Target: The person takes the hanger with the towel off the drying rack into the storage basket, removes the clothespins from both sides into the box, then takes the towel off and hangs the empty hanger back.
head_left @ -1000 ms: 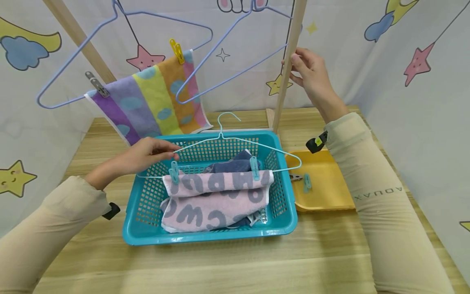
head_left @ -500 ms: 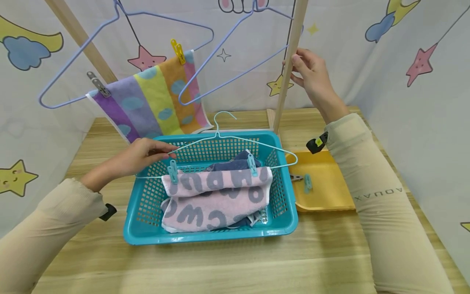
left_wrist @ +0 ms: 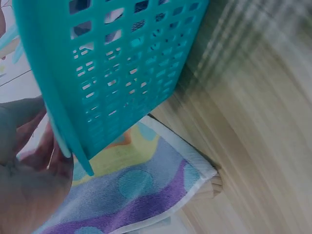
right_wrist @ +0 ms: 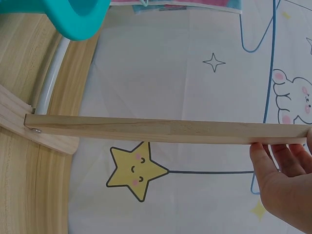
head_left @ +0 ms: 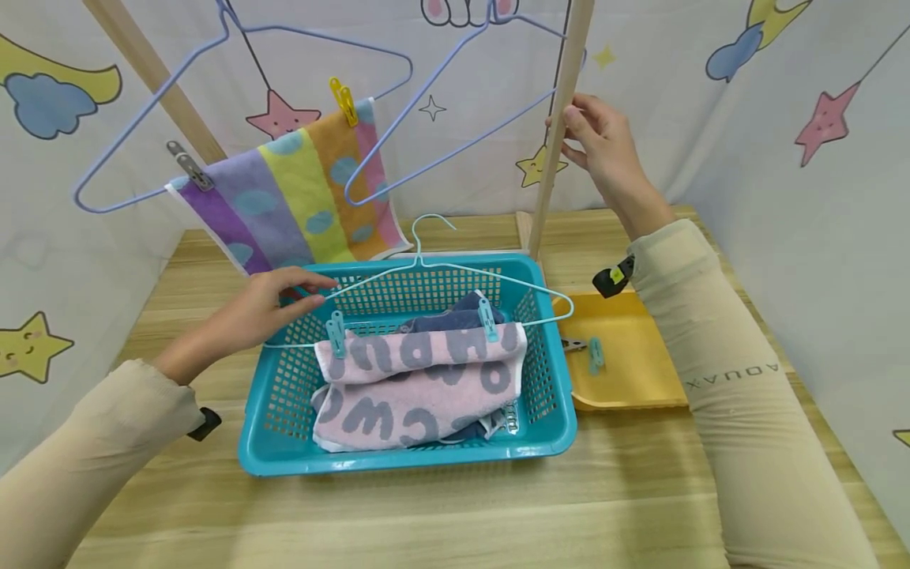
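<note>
My left hand (head_left: 266, 308) is at the left shoulder of a light teal clothes hanger (head_left: 490, 275), thumb and index finger spread on either side of the wire. The hanger lies across the teal basket (head_left: 405, 462). Two teal clothespins (head_left: 487, 320) clip a pink-and-grey lettered towel (head_left: 426, 395) to its bar. In the left wrist view the fingers (left_wrist: 46, 146) are beside the basket's rim. My right hand (head_left: 604, 146) holds the wooden post (head_left: 558, 118) of a rack between thumb and fingers; its fingertips touch the post's edge in the right wrist view.
A striped towel (head_left: 284, 190) hangs by clothespins from a lavender hanger (head_left: 142, 111) at the left. Another lavender hanger (head_left: 419, 75) hangs near the post. Right of the basket, a yellow tray (head_left: 633, 356) holds a teal clothespin (head_left: 596, 354).
The teal hanger and its right clothespin have shifted slightly left. My left hand has drawn left along the wire, with thumb and index finger farther apart. My right hand stays on the post.
</note>
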### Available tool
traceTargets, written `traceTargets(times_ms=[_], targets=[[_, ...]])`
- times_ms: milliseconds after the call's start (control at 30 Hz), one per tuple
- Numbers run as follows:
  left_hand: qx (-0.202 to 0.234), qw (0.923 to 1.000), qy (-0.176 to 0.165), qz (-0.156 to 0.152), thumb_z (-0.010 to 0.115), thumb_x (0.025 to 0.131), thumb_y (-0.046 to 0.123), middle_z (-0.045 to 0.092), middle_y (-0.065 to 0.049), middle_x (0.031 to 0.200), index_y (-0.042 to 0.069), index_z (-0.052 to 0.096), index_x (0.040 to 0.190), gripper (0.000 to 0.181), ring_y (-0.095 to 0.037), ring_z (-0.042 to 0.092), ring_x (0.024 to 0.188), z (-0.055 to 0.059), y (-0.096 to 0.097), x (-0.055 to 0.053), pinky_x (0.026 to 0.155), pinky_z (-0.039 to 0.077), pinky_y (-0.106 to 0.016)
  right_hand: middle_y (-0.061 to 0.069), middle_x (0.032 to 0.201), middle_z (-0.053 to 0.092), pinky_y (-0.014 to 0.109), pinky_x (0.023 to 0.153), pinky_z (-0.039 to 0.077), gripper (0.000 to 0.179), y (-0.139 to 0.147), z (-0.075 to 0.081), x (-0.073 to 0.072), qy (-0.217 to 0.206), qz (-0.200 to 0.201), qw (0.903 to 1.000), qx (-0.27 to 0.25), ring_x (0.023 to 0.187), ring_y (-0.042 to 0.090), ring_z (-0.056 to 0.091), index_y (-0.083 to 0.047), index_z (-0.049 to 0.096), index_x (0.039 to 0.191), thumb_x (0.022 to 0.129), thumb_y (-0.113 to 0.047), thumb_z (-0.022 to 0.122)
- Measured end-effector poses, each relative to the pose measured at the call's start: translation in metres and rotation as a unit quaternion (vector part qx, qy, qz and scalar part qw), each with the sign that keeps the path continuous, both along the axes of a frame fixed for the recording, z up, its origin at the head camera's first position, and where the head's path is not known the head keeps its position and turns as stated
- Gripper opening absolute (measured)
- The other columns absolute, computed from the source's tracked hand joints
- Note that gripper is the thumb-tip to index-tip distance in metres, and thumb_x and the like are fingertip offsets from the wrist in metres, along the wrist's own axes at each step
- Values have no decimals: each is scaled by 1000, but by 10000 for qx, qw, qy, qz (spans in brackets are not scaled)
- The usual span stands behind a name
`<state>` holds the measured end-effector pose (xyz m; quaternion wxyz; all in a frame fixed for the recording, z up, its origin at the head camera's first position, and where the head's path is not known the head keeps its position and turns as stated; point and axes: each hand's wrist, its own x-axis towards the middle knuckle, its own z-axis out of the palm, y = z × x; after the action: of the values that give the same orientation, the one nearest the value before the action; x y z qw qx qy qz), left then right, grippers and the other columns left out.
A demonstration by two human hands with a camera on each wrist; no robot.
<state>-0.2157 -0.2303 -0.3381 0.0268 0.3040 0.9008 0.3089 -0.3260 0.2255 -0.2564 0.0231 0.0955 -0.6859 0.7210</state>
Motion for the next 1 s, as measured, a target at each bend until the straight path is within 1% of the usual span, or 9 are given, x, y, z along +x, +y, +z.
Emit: traceTargets(times_ms=[100,200,300,367,500,600,700,800,1000], targets=[[129,9986,240,451,57,103,10,56,-17,116,-1,61,127,27,-24,54,96,-3,-1,7,77,44,-25,12,125,59,35,106,39,42,0,0,0,-12,-4,10000,-10,126,29,49,-5,50,143,104,-20,51],[124,9924,461,1133,49,106,14,47,-25,114,-8,52,126,30,-32,48,95,-7,-3,14,77,41,-36,14,127,58,35,106,39,42,0,0,-1,-31,-17,10000,-29,126,29,49,-5,50,143,104,-20,51],[8,9839,489,1720,43,108,17,44,-31,111,-15,44,126,36,-39,47,93,-10,-5,19,77,41,-48,14,127,58,36,106,39,41,0,0,-1,-45,-42,10000,-11,124,28,50,-6,51,143,104,-20,51],[-147,9803,325,1943,41,109,20,45,-33,111,-18,40,128,42,-43,48,94,-12,-8,23,77,42,-53,14,127,58,36,106,39,41,0,0,-1,-55,-60,10000,10,124,28,50,-6,51,143,104,-20,51],[-494,9773,-273,2043,33,110,29,53,-37,108,-20,38,130,53,-48,56,96,-14,-13,29,78,46,-58,12,126,58,36,106,39,42,0,0,-1,-69,-80,9999,49,122,26,51,-7,51,143,104,-20,51],[-642,9763,-735,1929,25,111,36,59,-38,107,-21,38,132,62,-50,61,97,-13,-14,31,80,48,-60,12,126,58,37,107,39,42,0,1,-1,-74,-72,9999,32,122,26,51,-6,50,143,104,-20,51],[-673,9757,-1047,1802,19,110,40,60,-38,107,-22,37,133,69,-50,63,96,-14,-12,32,80,49,-61,13,127,58,37,107,39,41,0,1,-1,-90,-74,9999,4,122,26,52,-7,51,143,104,-20,51],[-563,9767,-1169,1710,18,110,40,59,-35,102,-22,36,132,69,-45,65,88,-17,-11,33,75,52,-57,13,128,58,37,107,39,41,1,1,-2,-104,-94,9999,-22,122,26,51,-7,52,142,104,-20,51],[-266,9788,-1011,1762,19,111,32,56,-26,93,-17,40,123,55,-36,60,80,-25,-8,32,70,49,-48,12,125,59,36,106,39,39,4,1,0,-127,-125,9998,-80,122,27,51,-8,54,140,103,-20,52]])
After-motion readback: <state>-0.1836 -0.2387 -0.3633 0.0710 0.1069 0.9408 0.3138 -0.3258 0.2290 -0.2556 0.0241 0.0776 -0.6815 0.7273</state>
